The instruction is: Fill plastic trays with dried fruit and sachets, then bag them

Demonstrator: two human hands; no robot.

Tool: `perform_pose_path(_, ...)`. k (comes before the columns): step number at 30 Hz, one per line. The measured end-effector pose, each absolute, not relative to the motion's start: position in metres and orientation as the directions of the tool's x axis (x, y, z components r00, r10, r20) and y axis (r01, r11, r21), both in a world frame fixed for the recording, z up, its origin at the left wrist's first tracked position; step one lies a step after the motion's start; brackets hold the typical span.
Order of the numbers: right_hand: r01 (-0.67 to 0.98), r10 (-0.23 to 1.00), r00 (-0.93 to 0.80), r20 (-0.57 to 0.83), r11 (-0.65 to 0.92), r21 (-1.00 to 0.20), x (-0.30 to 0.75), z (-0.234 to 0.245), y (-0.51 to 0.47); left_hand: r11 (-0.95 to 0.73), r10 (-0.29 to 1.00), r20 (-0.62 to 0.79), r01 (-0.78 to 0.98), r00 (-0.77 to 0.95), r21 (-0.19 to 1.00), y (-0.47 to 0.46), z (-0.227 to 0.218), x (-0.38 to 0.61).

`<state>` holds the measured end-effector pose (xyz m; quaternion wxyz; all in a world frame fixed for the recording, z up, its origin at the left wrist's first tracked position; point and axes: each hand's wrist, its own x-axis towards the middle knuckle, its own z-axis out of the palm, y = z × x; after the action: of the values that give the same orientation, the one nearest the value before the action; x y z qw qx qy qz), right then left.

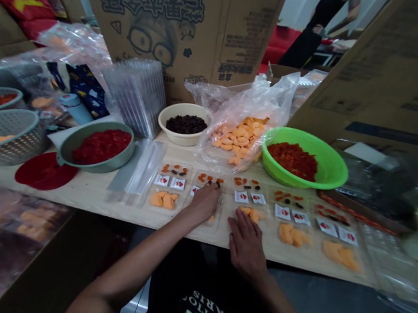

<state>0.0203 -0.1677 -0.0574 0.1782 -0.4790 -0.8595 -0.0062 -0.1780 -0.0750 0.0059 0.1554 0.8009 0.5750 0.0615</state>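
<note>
The left hand (204, 203) is curled down, its fingertips (217, 187) gathered at the top of a clear moulded tray (209, 179), among small orange and dark pieces. They may be pinching a dark piece, but the fingers hide it, so I cannot tell. The right hand (246, 246) lies spread and open just beside it, its fingertips on orange slices (251, 215) in the next clear tray (248, 183). Five trays stand in a row across the wooden table (70, 191), running from just left of the left hand to well right of the right hand. Each shows the same layout as far as can be seen: small orange and dark pieces at the top, two white sachets (241, 197) with red print in the middle, and orange slices at the bottom. The hands cover part of the two middle trays, so their contents are only partly visible. Beyond the row, on the right, lies a further clear tray (388, 246) with no food that I can make out. Ahead of the hands are a cream bowl (163, 118) of dark dried fruit, a plastic bag (238, 140) of orange slices and a green bowl (332, 170) of red pieces. Farther left are a stack of clear trays (135, 96), a grey-green dish (122, 156) of red pieces and a perforated colander (4, 134). Cardboard cartons (155, 12) wall off the table, and a person (318, 29) stands beyond them.
</note>
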Motion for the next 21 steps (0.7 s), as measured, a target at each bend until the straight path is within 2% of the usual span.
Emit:
perform_pose_path(4, 0.839, 0.848, -0.453, 0.275, 0.510, -0.189, 0.018, -0.057, -0.169, -0.390, 0.900, -0.003, 0.809, 0.436, 0.440, -0.080, -0.004, -0.197)
perform_pose_path(6, 0.847, 0.867, -0.431, 0.251, 0.484, -0.219, 0.017, -0.054, -0.173, -0.445, 0.883, 0.076, 0.777, 0.462, 0.446, -0.092, -0.007, -0.208)
perform_pose_path(8, 0.843, 0.876, -0.419, 0.238, 0.472, -0.257, 0.017, -0.050, -0.176, -0.508, 0.857, 0.130, 0.776, 0.499, 0.373, -0.104, -0.015, -0.218)
perform_pose_path(11, 0.826, 0.887, -0.412, 0.209, 0.461, -0.325, 0.018, -0.042, -0.178, -0.547, 0.834, 0.056, 0.809, 0.549, 0.214, -0.109, -0.037, -0.225)
perform_pose_path(15, 0.782, 0.888, -0.397, 0.234, 0.460, -0.420, 0.030, -0.021, -0.179, -0.467, 0.884, 0.068, 0.878, 0.462, 0.108, -0.108, -0.055, -0.202)
perform_pose_path(18, 0.815, 0.907, -0.226, 0.354, 0.375, -0.441, 0.069, 0.007, -0.156, -0.380, 0.925, 0.062, 0.921, 0.376, 0.082, -0.112, -0.055, -0.179)
perform_pose_path(21, 0.886, 0.902, 0.127, 0.412, 0.083, -0.456, 0.140, 0.037, -0.102, -0.337, 0.942, 0.033, 0.940, 0.335, 0.060, -0.115, -0.055, -0.170)
